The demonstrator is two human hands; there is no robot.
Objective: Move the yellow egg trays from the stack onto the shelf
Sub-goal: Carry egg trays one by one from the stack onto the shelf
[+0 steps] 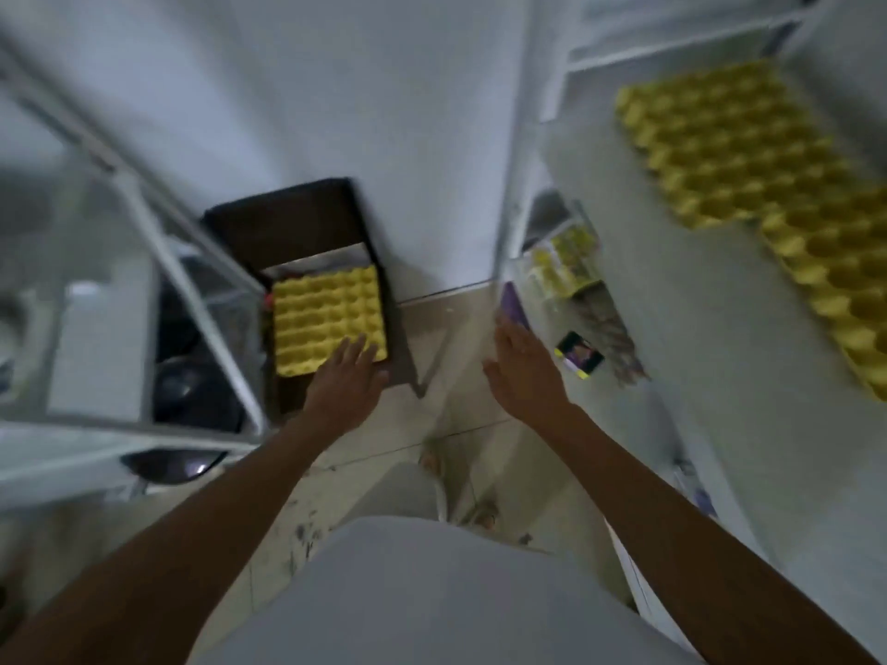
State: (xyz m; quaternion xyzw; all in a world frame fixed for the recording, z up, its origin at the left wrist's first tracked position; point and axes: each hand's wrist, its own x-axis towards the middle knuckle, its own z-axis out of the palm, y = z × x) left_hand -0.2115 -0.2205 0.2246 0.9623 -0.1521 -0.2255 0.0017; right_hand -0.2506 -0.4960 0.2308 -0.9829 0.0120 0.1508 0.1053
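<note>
A stack of yellow egg trays (326, 314) sits on the seat of a dark chair (288, 223) against the white wall. My left hand (345, 381) is open, fingers spread, its fingertips over the near edge of the stack. To the right of the chair, my right hand (523, 362) hangs open above the floor, holding nothing. On the white shelf (672, 290) at the right lie two yellow egg trays, one farther back (720, 146) and one nearer (835, 290). The picture is blurred.
A glass-and-metal cabinet (182, 280) stands left of the chair, with dark round objects below it. Under the shelf are small yellow packs (566, 266), a purple item (513, 304) and a small dark packet (578, 352). Pale floor tiles (432, 424) lie between the chair and the shelf.
</note>
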